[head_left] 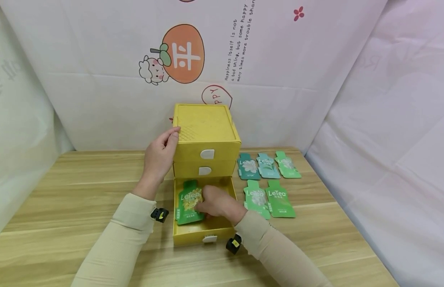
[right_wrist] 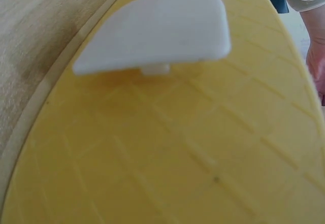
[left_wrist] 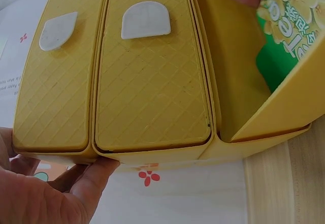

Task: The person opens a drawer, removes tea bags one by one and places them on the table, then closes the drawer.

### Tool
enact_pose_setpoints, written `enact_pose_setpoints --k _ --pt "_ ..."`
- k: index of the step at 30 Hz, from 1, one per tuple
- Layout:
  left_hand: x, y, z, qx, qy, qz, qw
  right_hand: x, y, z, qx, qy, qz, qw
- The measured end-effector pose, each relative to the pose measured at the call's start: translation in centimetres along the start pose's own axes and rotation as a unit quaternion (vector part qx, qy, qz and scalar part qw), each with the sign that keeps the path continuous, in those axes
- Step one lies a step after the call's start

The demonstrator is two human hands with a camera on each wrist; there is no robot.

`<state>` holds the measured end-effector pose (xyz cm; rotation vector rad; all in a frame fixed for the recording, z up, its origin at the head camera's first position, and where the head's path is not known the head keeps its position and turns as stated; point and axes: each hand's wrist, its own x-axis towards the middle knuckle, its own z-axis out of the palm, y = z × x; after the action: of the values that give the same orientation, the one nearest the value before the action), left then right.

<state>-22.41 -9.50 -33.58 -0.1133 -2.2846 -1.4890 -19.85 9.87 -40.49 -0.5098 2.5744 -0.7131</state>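
A yellow drawer box (head_left: 207, 121) stands on the table, its bottom drawer (head_left: 222, 233) pulled out toward me. In that drawer is a green LeTea pouch (head_left: 187, 213) with yellow flowers printed on it. My right hand (head_left: 220, 201) reaches into the drawer and pinches the pouch at its right side; in the left wrist view its fingertips are right beside the printed flowers. My left hand (head_left: 160, 153) rests against the box's upper left side, fingertips at the top edge. The right wrist view shows mostly a drawer front with its white tab (right_wrist: 162, 33).
Several pouches lie right of the box in two rows: a dark teal pouch (head_left: 248, 167), a light blue pouch (head_left: 268, 166) and a light green pouch (head_left: 288, 165) behind, a pale green pouch (head_left: 255, 199) and a green pouch (head_left: 281, 203) in front. A white printed curtain (head_left: 272, 115) hangs behind.
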Motion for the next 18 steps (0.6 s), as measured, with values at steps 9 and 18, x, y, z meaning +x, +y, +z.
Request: enact_pose_setpoints --k 9,18 --pt "0.03 -0.02 0.0 0.001 0.004 0.006 1.0 -0.2 -0.23 -0.09 0.027 0.007 0.004 0.9996" --pt "0.04 0.01 0.01 0.001 0.003 0.001 1.0 -0.67 -0.29 -0.31 0.049 -0.001 0.007 0.9988"
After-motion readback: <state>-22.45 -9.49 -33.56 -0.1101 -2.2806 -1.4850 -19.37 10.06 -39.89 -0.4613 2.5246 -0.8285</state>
